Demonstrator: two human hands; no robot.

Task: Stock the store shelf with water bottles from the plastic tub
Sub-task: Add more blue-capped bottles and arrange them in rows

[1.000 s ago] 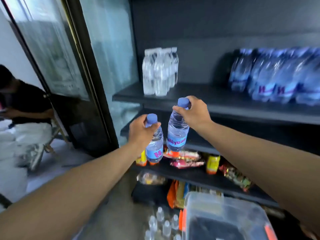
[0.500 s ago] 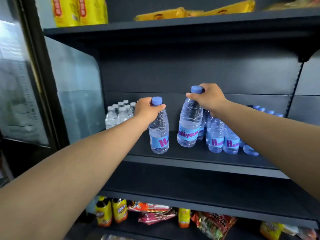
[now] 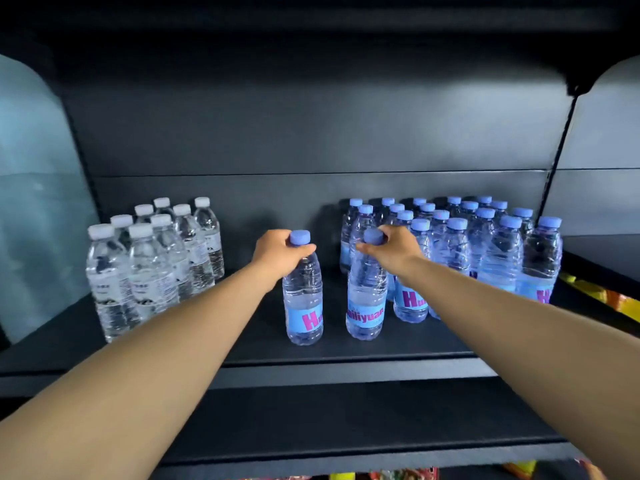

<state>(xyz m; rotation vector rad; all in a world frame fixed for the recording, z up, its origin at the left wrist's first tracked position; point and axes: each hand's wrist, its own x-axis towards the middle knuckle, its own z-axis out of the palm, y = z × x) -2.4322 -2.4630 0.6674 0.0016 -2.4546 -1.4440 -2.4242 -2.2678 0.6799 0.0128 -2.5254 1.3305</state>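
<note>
Head view looked at a dark shelf [image 3: 346, 351] with both arms stretched forward. Left hand [image 3: 277, 252] gripped the neck of a blue-capped water bottle [image 3: 303, 299], fingers curled just under its cap; that bottle stood upright near the middle of the shelf, close to the front edge. Right hand [image 3: 391, 249] pinched the cap of a second bottle [image 3: 366, 306], also upright, just beside the first and slightly apart from it. Behind and toward the shelf's right end stood a block of matching blue-capped bottles [image 3: 478, 244], the second bottle nearly touching its front row. Toward the left end stood a cluster of white-capped bottles [image 3: 152, 261], well apart from both held bottles.
</note>
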